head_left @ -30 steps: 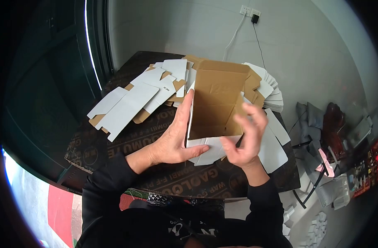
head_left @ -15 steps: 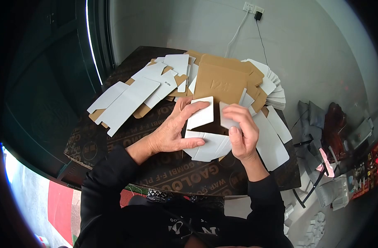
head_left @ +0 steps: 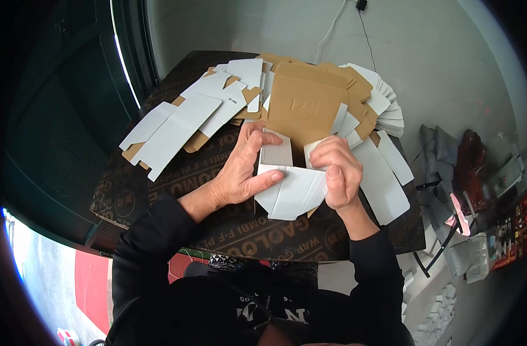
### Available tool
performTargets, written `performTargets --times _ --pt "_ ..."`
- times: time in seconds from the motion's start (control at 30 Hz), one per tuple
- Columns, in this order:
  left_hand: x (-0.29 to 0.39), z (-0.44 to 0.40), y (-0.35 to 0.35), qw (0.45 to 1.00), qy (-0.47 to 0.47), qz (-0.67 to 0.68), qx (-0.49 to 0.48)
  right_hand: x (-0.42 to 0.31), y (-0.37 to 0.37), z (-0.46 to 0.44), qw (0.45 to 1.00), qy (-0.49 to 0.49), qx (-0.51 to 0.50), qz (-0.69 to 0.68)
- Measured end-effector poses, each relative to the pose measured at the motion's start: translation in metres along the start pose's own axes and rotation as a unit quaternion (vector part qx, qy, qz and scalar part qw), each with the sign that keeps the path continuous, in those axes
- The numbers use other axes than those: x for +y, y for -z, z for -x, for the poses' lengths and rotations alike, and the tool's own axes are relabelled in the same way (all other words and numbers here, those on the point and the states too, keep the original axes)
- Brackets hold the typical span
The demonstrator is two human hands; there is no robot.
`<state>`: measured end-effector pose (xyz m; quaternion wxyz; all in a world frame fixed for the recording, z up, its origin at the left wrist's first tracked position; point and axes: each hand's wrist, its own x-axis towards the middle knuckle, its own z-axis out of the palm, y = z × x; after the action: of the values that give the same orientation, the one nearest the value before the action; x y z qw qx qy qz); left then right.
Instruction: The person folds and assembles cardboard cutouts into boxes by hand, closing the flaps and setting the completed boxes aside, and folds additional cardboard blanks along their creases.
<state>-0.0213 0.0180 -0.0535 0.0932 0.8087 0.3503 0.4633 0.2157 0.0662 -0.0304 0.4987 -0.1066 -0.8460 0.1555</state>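
Observation:
A partly folded cardboard box (head_left: 292, 193), white outside and brown inside, is held between my hands over the table's front half. Its tall brown lid panel (head_left: 306, 109), with embossed marks, stands up at the back. My left hand (head_left: 237, 173) grips the left side, its index finger on the white left flap (head_left: 276, 151) and its thumb on the white front panel. My right hand (head_left: 341, 176) curls around the right side, fingers bent over the right flap (head_left: 314, 151), thumb at the front corner. A dark gap shows between the flaps. Part of the right side is hidden by my fingers.
Flat white and brown box blanks (head_left: 182, 130) lie spread at the table's left. A fanned stack of blanks (head_left: 387, 112) lies at the back right, with a loose white blank (head_left: 384, 184) nearer. The dark printed table (head_left: 257, 233) ends just before my body.
Both side flaps have tipped further inward and down under my fingers. The front panel shows more squarely. The whole view has shifted, with the table sitting slightly higher in it.

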Motion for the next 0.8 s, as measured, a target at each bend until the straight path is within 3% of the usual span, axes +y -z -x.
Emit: performTargets --times 0.2,0.33,0.37,0.5,0.67,0.8 --pt "0.005 -0.005 -0.004 0.985 0.04 0.158 0.056 -0.011 -0.007 -0.016 0.994 -0.019 0.103 -0.038" --pt "0.011 -0.007 -0.001 0.995 0.012 0.086 0.054 -0.019 0.011 -0.025 1.0 0.017 -0.005 0.019" --pt "0.012 -0.008 0.0 0.995 0.014 0.085 0.052 -0.021 0.015 -0.027 1.0 0.016 -0.003 0.017" --pt "0.018 -0.009 0.006 0.992 0.031 0.122 0.026 -0.028 0.036 -0.035 0.975 0.072 -0.155 0.14" --pt "0.025 -0.016 0.016 0.942 0.133 0.301 0.061 -0.017 0.054 -0.037 0.987 0.064 0.021 0.148" --pt "0.032 -0.018 0.022 0.919 0.171 0.342 0.096 -0.029 0.046 -0.03 0.99 -0.011 0.032 0.137"
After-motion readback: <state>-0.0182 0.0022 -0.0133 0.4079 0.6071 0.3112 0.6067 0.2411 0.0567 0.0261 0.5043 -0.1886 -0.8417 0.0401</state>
